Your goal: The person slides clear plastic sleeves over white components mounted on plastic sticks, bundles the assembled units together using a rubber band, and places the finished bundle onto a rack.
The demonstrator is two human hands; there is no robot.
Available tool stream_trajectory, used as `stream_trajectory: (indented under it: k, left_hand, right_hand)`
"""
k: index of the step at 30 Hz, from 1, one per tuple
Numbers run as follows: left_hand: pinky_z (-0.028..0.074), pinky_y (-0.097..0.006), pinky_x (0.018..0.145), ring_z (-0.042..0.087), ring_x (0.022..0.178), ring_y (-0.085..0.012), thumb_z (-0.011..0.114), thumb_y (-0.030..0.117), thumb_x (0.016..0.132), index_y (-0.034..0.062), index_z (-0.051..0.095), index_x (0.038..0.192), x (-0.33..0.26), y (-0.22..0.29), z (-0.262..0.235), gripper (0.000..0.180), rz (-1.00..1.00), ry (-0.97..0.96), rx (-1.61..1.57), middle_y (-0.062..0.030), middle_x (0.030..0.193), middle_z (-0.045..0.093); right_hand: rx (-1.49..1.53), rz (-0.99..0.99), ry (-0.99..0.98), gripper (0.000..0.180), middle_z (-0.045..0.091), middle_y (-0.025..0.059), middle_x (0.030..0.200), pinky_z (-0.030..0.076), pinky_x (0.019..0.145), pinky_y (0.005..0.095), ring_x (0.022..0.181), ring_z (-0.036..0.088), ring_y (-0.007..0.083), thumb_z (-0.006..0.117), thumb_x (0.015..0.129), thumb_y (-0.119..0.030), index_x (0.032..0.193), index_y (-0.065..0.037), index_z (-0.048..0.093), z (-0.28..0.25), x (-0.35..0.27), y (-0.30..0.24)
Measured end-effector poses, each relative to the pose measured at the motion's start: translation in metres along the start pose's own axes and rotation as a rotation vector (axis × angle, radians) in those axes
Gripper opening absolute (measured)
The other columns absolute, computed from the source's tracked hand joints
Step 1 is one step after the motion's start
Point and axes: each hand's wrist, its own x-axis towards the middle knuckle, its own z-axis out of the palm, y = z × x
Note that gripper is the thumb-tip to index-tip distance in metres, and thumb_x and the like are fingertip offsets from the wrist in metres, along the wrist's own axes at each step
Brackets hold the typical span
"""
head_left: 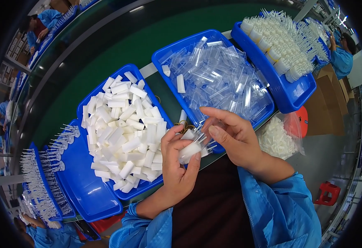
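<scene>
My left hand (179,167) is closed around a white block-shaped piece (189,151) with several thin, clear-white prongs sticking out of its far right end. Just to the right, my right hand (235,136) curls its thumb and fingers around a clear plastic piece (216,124) beside those prongs. My fingers hide part of both pieces. Left of my hands, a blue tray (128,71) holds a heap of white foam-like blocks (123,132). Beyond them, another blue tray (161,53) is filled with clear plastic sleeves (222,78).
Stacked blue trays (290,99) at the far right carry white pronged parts (278,45). At left sit a blue tray (79,165) and racks of pronged pieces (38,182). A bag of white parts (277,138), a cardboard box (326,103) and a red stool (327,193) lie right. Co-workers sit around.
</scene>
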Motion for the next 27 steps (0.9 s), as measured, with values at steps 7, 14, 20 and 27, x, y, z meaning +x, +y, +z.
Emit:
stream_trajectory:
  k: [7, 14, 20, 27]
  left_hand:
    - [0.036, -0.037, 0.093, 0.045, 0.11, -0.0289, 0.059, 0.01, 0.084, 0.0006, 0.049, 0.103, -0.0011, -0.0048, 0.0005, 0.023, 0.015, -0.005, -0.019, -0.0193, 0.128, 0.036]
    - [0.035, -0.037, 0.093, 0.045, 0.109, -0.0287, 0.057, 0.009, 0.085, 0.0003, 0.048, 0.104, 0.001, -0.0048, 0.0, 0.023, 0.031, -0.009, 0.023, -0.0193, 0.128, 0.035]
    - [0.035, -0.036, 0.093, 0.045, 0.107, -0.0276, 0.056, 0.009, 0.084, 0.0006, 0.048, 0.102, 0.0038, -0.001, 0.0026, 0.021, 0.079, 0.001, -0.182, -0.0193, 0.128, 0.036]
    - [0.035, -0.035, 0.093, 0.046, 0.107, -0.0262, 0.054, 0.011, 0.087, 0.0002, 0.049, 0.1, 0.0015, -0.0083, 0.0004, 0.018, 0.055, 0.029, -0.006, -0.0197, 0.126, 0.038]
  right_hand:
    - [0.016, -0.009, 0.011, 0.039, 0.057, 0.0049, 0.094, 0.046, 0.078, 0.0219, 0.087, 0.056, 0.0091, 0.051, 0.091, -0.006, 0.129, 0.001, 0.043, -0.0001, -0.001, 0.0002]
    - [0.083, -0.015, 0.032, 0.038, 0.057, 0.0054, 0.095, 0.047, 0.078, 0.0221, 0.087, 0.056, 0.0093, 0.051, 0.091, -0.006, 0.128, 0.002, 0.044, 0.0014, -0.0021, 0.0046]
    - [0.085, -0.037, 0.041, 0.038, 0.057, 0.0057, 0.095, 0.046, 0.077, 0.0218, 0.086, 0.056, 0.0094, 0.052, 0.091, -0.006, 0.127, 0.002, 0.044, 0.0009, -0.0021, 0.0064]
    - [0.147, -0.038, 0.034, 0.037, 0.056, 0.0066, 0.096, 0.046, 0.079, 0.0224, 0.087, 0.056, 0.0102, 0.052, 0.09, -0.004, 0.126, 0.002, 0.046, 0.0055, -0.0047, 0.008]
